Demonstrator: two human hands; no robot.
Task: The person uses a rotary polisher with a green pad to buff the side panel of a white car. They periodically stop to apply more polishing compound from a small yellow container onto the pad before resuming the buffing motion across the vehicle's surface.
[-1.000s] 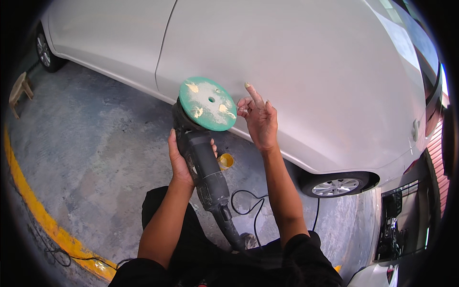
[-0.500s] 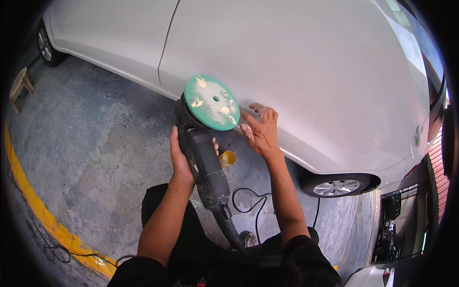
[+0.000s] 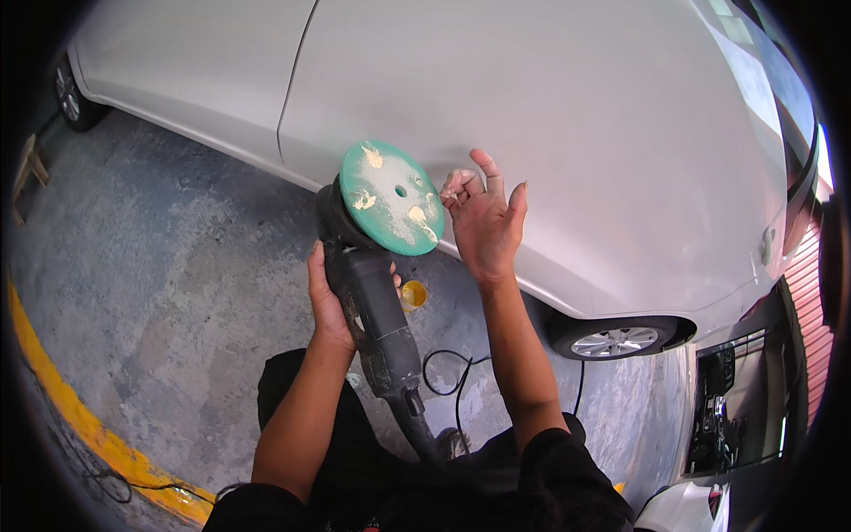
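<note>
My left hand (image 3: 330,297) is wrapped around the body of a black power polisher (image 3: 377,306), held with its disc end up. Its round green foam pad (image 3: 381,217) faces me, dusted with white residue and dotted with cream-coloured dabs of paste. Just right of the pad's edge, my right hand (image 3: 483,217) is raised with the palm turned up and the fingers apart, some of them curled. Whitish residue coats its fingertips, and it holds nothing that I can see. Behind both hands stretches the silvery-white side of a car (image 3: 567,133).
A small yellow tub (image 3: 413,295) stands on the grey floor (image 3: 204,284) below the pad. The black cord (image 3: 459,381) loops near my knees. The car's wheel (image 3: 620,341) is at right, a wooden stool (image 3: 32,173) far left, and a yellow line (image 3: 84,417) curves along the floor.
My right hand has turned from palm down to palm up and risen slightly beside the pad. One paste dab on the pad looks more spread. The polisher stays in my left hand.
</note>
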